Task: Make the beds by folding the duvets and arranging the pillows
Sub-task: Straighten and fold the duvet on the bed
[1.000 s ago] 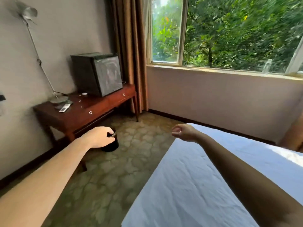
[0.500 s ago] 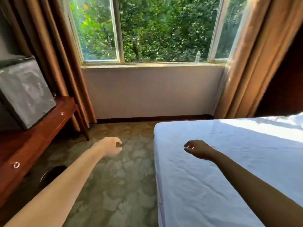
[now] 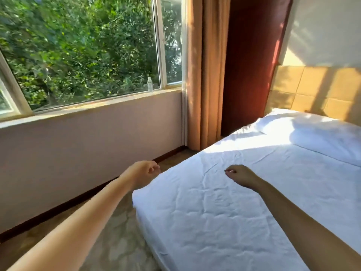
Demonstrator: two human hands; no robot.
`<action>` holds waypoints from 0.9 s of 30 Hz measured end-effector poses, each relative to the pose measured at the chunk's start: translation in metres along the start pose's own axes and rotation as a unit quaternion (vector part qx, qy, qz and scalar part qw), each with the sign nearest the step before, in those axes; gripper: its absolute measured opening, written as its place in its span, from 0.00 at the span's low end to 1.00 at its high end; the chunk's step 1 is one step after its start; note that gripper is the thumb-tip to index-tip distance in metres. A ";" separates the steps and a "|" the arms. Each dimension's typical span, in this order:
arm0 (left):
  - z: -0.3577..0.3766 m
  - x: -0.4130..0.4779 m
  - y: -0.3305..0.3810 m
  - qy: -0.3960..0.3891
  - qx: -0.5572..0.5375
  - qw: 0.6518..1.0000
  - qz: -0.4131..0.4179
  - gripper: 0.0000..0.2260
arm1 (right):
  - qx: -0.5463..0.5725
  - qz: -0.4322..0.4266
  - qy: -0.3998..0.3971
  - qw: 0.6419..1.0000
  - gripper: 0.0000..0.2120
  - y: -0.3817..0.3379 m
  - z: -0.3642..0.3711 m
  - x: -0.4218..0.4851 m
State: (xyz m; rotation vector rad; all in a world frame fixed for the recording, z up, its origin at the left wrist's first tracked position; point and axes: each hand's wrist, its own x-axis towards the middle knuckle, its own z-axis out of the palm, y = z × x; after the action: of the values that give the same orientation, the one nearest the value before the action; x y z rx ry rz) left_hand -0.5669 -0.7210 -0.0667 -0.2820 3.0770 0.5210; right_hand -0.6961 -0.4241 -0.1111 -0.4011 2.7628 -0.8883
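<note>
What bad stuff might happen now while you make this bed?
The sheet is creased, so covering it now might leave lumps. The bottle stands on the windowsill close by; swung bedding might knock it over. The pillow lies near the sheet's window-side edge, so a careless tug might slide it off.

We saw a plain white bed sheet [image 3: 214, 212] and a white pillow [image 3: 322, 137]. The headboard [image 3: 312, 90] was tan, marked off in squares. The curtain [image 3: 205, 75] was ochre and the wall panel [image 3: 252, 65] dark red. The window frame [image 3: 160, 45] was white, the wall [image 3: 97, 149] pale pink, the skirting [image 3: 58, 209] dark brown, and the carpet [image 3: 121, 241] mottled olive and beige.
</note>
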 end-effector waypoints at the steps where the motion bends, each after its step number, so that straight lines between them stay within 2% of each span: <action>1: -0.007 0.008 -0.008 -0.006 -0.004 1.000 0.000 0.13 | 0.001 -0.006 -0.002 1.000 0.15 -0.013 0.004 0.003; 5: -0.052 0.095 -0.081 0.015 -0.047 0.998 0.048 0.15 | -0.001 -0.001 0.015 1.000 0.15 -0.087 0.029 0.073; 11: -0.073 0.227 -0.192 -0.017 -0.090 0.991 0.102 0.13 | -0.001 0.055 0.092 0.994 0.14 -0.165 0.063 0.180; 15: -0.098 0.326 -0.257 -0.037 -0.106 0.983 0.147 0.13 | 0.020 0.128 0.157 0.979 0.15 -0.210 0.092 0.241; 18: -0.122 0.394 -0.294 -0.080 -0.101 0.973 0.193 0.12 | 0.029 0.190 0.176 0.966 0.15 -0.243 0.112 0.280; 22: -0.144 0.495 -0.316 -0.111 -0.088 0.959 0.245 0.11 | 0.016 0.236 0.199 0.951 0.14 -0.277 0.127 0.323; 27: -0.139 0.591 -0.294 -0.166 -0.089 0.921 0.340 0.11 | 0.004 0.315 0.218 0.924 0.13 -0.283 0.129 0.372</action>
State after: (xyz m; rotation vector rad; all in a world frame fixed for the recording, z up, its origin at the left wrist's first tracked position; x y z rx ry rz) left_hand -1.0929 -1.1428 -0.0539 0.8206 2.7154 0.7595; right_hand -0.9553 -0.8332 -0.0892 0.7474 2.9455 -0.8822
